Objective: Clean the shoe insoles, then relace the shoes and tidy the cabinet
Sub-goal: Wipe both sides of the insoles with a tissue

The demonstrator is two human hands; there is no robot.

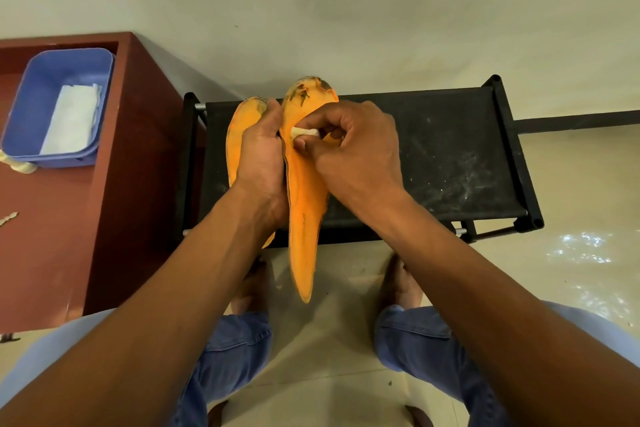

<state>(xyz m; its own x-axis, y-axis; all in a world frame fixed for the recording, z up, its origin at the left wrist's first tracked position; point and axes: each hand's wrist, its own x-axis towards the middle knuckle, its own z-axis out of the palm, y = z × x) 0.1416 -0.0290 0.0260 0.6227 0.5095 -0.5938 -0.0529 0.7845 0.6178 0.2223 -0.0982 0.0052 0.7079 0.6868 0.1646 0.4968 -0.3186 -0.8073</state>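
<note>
Here, going from the left, a red-brown cabinet (138, 156) carries one blue plastic tub (31, 107) with one folded white cloth (71, 121) inside it. Beside it stands one low black rack (433, 156), and its top is dusty with pale marks.

Over the rack, the person holds two orange insoles. The left hand (261, 156) grasps them together: the left insole (235, 135) is mostly hidden behind the fingers, and the right insole (304, 204) hangs down with its face toward the viewer. The right hand (349, 146) pinches one small white wipe (306, 132) and presses it on the upper part of the right insole. Dark stains (308, 88) remain near the tip of this insole, above the wipe.

I judge that the first step, the cleaning of the insoles, is in hand, and that relacing and tidying are not begun. No shoe and no lace is surely visible. The next move probably calls for rubbing upward onto the stains, with the left hand holding firm.
</note>
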